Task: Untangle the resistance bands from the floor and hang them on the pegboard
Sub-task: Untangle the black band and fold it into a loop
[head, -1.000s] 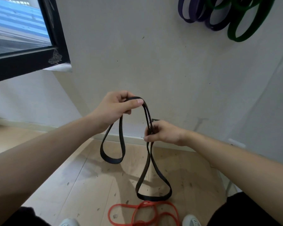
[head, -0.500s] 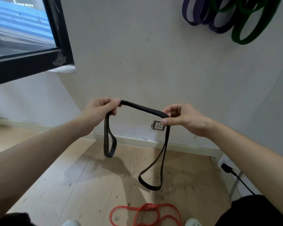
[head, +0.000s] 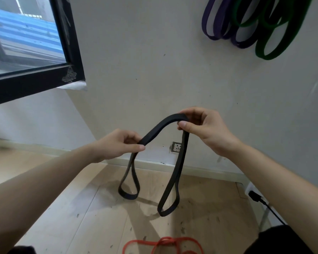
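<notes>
A black resistance band (head: 162, 125) arches between my hands at chest height. My left hand (head: 117, 143) pinches its lower left part, and a short loop hangs below it. My right hand (head: 204, 129) pinches the higher right end, from which a longer loop dangles toward the floor. A red band (head: 163, 245) lies tangled on the wooden floor at the bottom edge. Purple bands (head: 226, 28) and green bands (head: 275, 33) hang on the wall at the upper right; their pegs are out of view.
A dark-framed window (head: 70, 52) juts out at the upper left. A wall socket (head: 175, 147) sits low on the wall behind the black band. A black plug and cable (head: 259, 200) run along the floor at the right.
My right hand has risen and my left hand has dropped, so the band now slopes up to the right. Both hanging loops have lifted with it.
</notes>
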The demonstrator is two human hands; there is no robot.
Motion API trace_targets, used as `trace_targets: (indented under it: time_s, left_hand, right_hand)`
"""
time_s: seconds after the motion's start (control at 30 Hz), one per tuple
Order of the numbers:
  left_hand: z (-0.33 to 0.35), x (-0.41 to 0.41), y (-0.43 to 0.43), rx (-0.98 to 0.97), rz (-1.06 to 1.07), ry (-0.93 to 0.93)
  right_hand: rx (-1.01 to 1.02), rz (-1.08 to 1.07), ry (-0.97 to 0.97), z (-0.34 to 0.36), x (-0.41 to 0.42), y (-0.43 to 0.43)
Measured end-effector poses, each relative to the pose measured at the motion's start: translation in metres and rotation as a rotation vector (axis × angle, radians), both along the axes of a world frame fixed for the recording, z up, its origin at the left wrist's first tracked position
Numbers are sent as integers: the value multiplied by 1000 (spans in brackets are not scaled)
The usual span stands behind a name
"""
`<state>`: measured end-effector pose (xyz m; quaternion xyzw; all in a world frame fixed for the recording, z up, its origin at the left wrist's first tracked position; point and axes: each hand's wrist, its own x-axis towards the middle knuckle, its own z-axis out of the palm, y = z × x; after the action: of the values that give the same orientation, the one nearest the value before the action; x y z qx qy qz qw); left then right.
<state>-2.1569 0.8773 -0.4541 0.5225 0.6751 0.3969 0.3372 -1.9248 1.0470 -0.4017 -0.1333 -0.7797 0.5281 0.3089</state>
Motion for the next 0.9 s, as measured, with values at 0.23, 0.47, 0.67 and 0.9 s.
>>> trace_targets:
  time_s: [0.23, 0.47, 0.67, 0.9]
  left_hand:
    - [16, 43, 23, 202, -29, -228]
    - [20, 66, 39, 404, 68, -249]
    - [27, 70, 42, 470, 51, -272]
    - [31, 69, 40, 455, 99, -252]
  right_hand:
    - [223, -57, -25, 15, -2, -16]
    - [501, -84, -224, 19, 8, 0]
    - [398, 44, -416, 7, 12, 4]
    - [103, 110, -420, -1, 10, 6]
